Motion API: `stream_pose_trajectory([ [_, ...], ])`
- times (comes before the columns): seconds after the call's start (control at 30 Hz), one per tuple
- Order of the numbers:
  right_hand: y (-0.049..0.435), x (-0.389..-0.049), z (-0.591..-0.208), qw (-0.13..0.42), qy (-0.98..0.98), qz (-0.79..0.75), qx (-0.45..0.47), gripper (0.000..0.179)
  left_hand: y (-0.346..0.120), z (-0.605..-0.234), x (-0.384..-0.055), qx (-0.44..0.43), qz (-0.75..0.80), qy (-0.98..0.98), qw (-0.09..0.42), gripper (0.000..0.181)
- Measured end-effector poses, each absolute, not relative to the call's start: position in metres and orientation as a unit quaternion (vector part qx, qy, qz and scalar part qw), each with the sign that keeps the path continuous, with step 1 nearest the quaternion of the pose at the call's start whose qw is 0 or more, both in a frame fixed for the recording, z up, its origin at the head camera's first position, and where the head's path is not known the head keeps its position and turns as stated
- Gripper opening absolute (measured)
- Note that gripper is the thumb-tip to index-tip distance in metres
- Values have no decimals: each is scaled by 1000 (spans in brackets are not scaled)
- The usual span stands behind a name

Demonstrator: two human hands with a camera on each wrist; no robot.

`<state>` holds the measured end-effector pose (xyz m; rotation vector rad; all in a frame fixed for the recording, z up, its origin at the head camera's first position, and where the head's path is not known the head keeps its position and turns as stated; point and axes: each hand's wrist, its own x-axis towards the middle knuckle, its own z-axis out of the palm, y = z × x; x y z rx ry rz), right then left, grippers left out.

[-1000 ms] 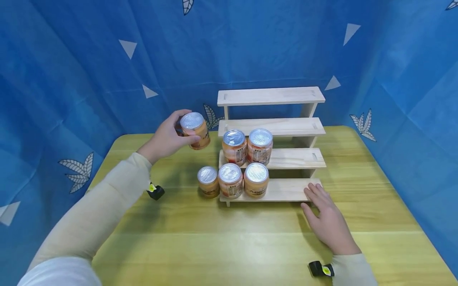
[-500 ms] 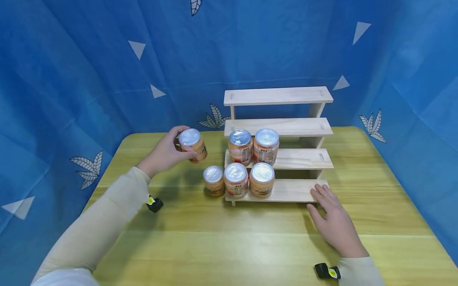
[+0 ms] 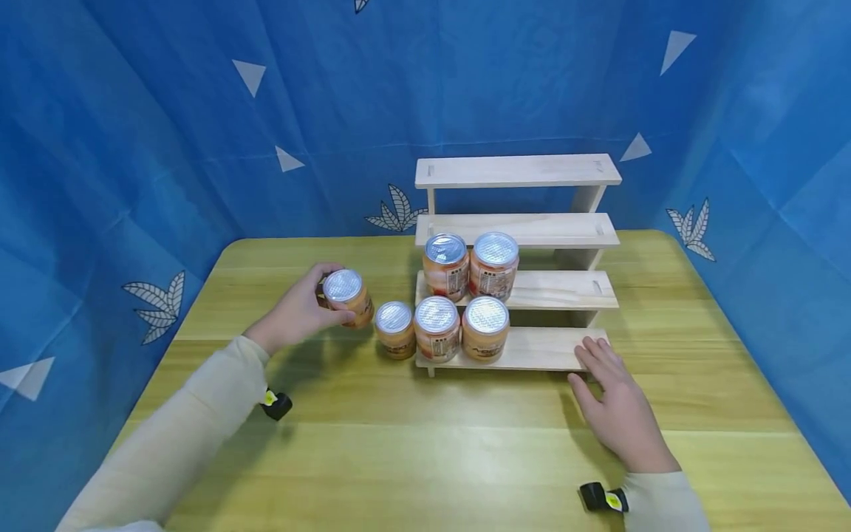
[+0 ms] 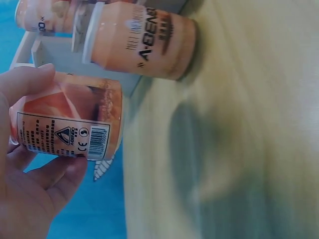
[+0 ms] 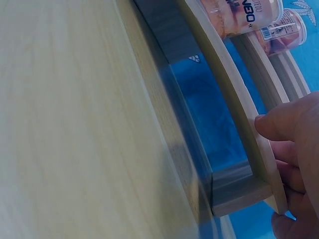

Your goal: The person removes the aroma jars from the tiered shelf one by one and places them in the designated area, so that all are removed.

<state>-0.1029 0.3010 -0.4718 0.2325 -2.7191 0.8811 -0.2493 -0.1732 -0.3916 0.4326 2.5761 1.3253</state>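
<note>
In the head view my left hand (image 3: 292, 316) holds a squat orange can (image 3: 352, 304) with a silver lid, left of the rack. The left wrist view shows this can (image 4: 75, 117) gripped between thumb and fingers, its barcode label facing the camera, a shadow on the table away from its base. Another such can (image 3: 395, 337) stands on the table against the rack's left end. A stepped wooden rack (image 3: 545, 350) bears two cans on its lowest tier and two on the tier above. My right hand (image 3: 618, 414) rests at the lowest tier's right end, its thumb (image 5: 279, 123) at the front edge.
The two upper tiers (image 3: 518, 170) of the rack rise behind the cans. A blue patterned cloth (image 3: 518, 74) hangs around the back and sides of the wooden table (image 3: 439, 451). Each wrist wears a small black camera (image 3: 592, 496).
My left hand has brought the held can down and slightly left, closer to the table and to the can standing there. My right hand stays on the rack; the head view has shifted slightly.
</note>
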Motion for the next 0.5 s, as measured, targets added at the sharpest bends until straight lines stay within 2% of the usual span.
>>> stream_pose_trajectory([
  [0.27,303,-101,-469,149,-937,307,77,50,-169,-404,-242,149,454,870,124,85],
  [0.5,302,-101,-470,131,-939,309,74,51,-170,-420,-234,154,436,874,148,87],
])
